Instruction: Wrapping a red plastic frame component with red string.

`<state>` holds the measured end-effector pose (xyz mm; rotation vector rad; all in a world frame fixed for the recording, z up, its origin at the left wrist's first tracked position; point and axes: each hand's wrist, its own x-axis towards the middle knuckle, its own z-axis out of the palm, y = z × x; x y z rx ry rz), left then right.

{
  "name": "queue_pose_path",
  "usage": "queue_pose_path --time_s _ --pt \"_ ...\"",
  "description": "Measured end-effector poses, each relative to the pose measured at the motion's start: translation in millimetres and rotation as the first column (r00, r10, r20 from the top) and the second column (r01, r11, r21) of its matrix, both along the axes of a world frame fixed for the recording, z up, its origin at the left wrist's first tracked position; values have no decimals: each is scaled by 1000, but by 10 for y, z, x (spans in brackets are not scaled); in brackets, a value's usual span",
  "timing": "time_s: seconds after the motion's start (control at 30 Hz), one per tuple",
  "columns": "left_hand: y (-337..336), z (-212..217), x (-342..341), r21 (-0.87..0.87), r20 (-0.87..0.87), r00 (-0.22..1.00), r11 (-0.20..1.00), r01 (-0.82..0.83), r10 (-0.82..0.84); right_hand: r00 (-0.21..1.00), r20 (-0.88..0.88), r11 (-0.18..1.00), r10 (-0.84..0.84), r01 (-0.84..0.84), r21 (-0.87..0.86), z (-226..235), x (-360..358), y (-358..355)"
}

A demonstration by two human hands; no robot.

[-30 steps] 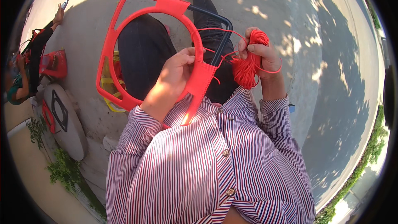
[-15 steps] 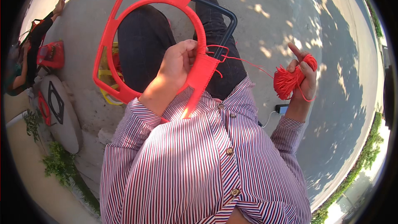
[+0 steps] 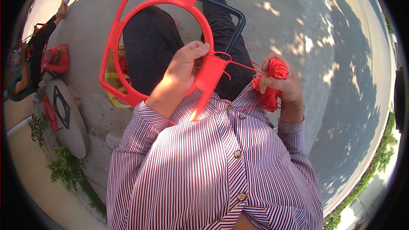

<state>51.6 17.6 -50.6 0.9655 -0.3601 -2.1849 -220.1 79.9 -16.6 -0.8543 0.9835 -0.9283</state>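
Note:
Across my lap lies a frame [image 3: 111, 64] with a round ring inside a many-sided outer rim, closely wound with red cord. Its right corner is still a bare dark bar [image 3: 241, 22]. My left hand [image 3: 184, 61] is closed around the ring's right side, thumb on top, beside the wound joint. Off to the right, my right hand [image 3: 286, 83] grips a bundle of red cord [image 3: 275, 96]. A strand [image 3: 245, 65] runs from the bundle to the bare bar at the edge of the winding. A short loose cord end sticks out below that edge.
At the left, a round slab [image 3: 76, 132] carries a dark bare frame [image 3: 61, 106] and a red one [image 3: 50, 113]. Another person's arm [image 3: 53, 21] reaches in at the upper left, near a red bag [image 3: 57, 58]. Something yellow [image 3: 117, 89] shows behind my frame.
My right hand has come leftward with the cord bundle, closer to the frame, and its pointing finger has curled in. The strand between is shorter. My left hand keeps its hold.

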Motion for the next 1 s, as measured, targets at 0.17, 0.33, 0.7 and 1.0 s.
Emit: queue_pose_path --time_s 0.17,0.33,0.7,1.0 --pt "-5 40 5 -1 10 1000 1000 -2 2 991 119 998 -62 62 4 -67 12 157" --pt "18 104 -9 -2 -6 1000 1000 22 -22 951 309 996 -18 46 -82 -74 -57 245" --pt "25 229 -73 -130 195 946 949 288 -260 964 255 984 -81 118 -134 311 399 298" --pt "-3 84 -55 -114 47 978 972 208 -203 869 137 871 -476 487 -59 328 -685 219"
